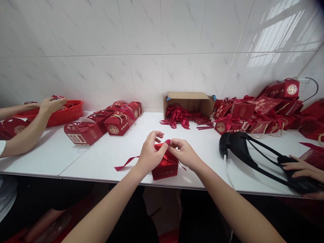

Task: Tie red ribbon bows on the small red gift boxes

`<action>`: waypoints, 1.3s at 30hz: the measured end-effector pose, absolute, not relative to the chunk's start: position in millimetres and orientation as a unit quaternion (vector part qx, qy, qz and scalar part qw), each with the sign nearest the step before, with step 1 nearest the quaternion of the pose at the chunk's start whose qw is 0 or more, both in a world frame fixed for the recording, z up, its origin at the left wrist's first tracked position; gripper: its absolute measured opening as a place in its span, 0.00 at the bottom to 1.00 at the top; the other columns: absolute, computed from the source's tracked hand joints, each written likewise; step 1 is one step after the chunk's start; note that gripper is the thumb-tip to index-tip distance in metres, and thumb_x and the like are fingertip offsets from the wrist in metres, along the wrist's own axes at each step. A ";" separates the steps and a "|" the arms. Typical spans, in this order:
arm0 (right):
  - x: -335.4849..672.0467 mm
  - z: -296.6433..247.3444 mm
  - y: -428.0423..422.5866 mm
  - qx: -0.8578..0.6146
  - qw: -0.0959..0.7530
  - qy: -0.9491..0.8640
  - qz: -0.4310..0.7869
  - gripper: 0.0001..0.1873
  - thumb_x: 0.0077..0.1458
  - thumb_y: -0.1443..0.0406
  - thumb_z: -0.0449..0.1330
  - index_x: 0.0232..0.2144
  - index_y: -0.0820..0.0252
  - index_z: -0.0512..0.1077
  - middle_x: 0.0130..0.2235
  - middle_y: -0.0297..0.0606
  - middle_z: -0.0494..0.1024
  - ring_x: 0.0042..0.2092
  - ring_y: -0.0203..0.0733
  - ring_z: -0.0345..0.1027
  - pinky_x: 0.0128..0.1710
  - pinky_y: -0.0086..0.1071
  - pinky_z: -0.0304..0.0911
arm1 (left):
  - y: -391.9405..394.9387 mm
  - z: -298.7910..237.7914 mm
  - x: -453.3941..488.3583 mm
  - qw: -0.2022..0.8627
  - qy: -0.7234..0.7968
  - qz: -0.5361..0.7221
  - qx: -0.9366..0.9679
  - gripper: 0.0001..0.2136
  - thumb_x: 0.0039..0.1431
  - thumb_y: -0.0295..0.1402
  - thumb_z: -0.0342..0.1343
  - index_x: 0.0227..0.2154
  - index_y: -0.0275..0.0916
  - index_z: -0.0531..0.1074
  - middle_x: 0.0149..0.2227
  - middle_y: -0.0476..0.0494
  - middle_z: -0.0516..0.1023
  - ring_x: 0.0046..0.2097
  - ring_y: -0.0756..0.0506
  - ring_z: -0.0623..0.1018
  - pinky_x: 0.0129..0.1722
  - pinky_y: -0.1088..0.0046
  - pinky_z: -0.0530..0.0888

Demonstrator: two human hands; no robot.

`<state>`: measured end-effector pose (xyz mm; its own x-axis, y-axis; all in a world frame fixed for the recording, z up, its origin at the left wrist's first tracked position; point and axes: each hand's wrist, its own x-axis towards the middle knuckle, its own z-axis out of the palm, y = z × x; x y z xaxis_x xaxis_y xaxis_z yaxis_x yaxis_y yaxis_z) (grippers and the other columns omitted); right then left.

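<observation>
A small red gift box [165, 171] stands at the front edge of the white table, right below my hands. Dark red ribbon [126, 163] runs over its top, one tail lying out to the left and a shorter end showing at the right. My left hand [153, 152] pinches the ribbon above the box lid between thumb and fingers. From the other side, my right hand [183, 152] grips the same ribbon with its fingertips, close to the left thumb. Part of the lid is hidden behind my hands.
An open cardboard box [188, 96] spills red ribbons [177, 114] at the wall. Finished-looking red boxes [118, 122] stand left; more are piled right [243, 109]. A black headset [248, 152] lies right under another person's hand [302, 168]. Another person's arms reach over a red basin [64, 116].
</observation>
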<state>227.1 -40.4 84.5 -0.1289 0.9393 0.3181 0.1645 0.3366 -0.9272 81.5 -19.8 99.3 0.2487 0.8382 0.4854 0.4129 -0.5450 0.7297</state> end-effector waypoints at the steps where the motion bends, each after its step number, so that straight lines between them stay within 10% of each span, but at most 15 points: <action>1: 226.8 83.5 -40.0 -0.436 0.509 -0.638 0.379 0.10 0.53 0.60 0.56 0.27 0.62 0.70 0.27 0.33 0.72 0.30 0.35 0.63 0.32 0.29 0.59 | -20.1 99.9 78.6 0.243 0.409 0.446 0.758 0.11 0.51 0.30 0.52 0.39 0.41 0.64 0.44 0.45 0.70 0.43 0.45 0.72 0.44 0.65 0.69; 9: 228.8 80.8 -41.6 -0.390 0.522 -0.620 0.437 0.11 0.54 0.57 0.56 0.30 0.59 0.68 0.34 0.37 0.76 0.37 0.39 0.69 0.38 0.33 0.63 | 1.5 75.0 40.8 0.256 0.495 0.421 0.716 0.15 0.49 0.44 0.57 0.34 0.40 0.63 0.40 0.44 0.69 0.45 0.42 0.70 0.42 0.64 0.68; 19: 224.3 82.2 -42.6 -0.417 0.523 -0.558 0.491 0.11 0.49 0.57 0.60 0.30 0.59 0.67 0.30 0.34 0.73 0.33 0.37 0.68 0.35 0.32 0.62 | 2.7 66.6 39.2 0.463 0.469 0.273 0.701 0.20 0.54 0.52 0.49 0.21 0.38 0.63 0.20 0.53 0.61 0.23 0.51 0.63 0.25 0.75 0.61; 39: 216.9 82.2 -40.3 -0.528 0.490 -0.635 0.281 0.05 0.46 0.66 0.56 0.25 0.60 0.72 0.25 0.34 0.74 0.27 0.37 0.65 0.30 0.31 0.60 | -17.5 138.8 54.0 0.508 0.363 0.381 0.683 0.08 0.47 0.39 0.61 0.23 0.39 0.75 0.19 0.52 0.67 0.21 0.53 0.61 0.21 0.75 0.59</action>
<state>216.9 -40.3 82.2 0.0367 0.9446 0.3261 0.3948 0.2860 -0.8731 54.0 -17.5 138.8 0.4469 0.8817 0.1511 0.1092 -0.2214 0.9691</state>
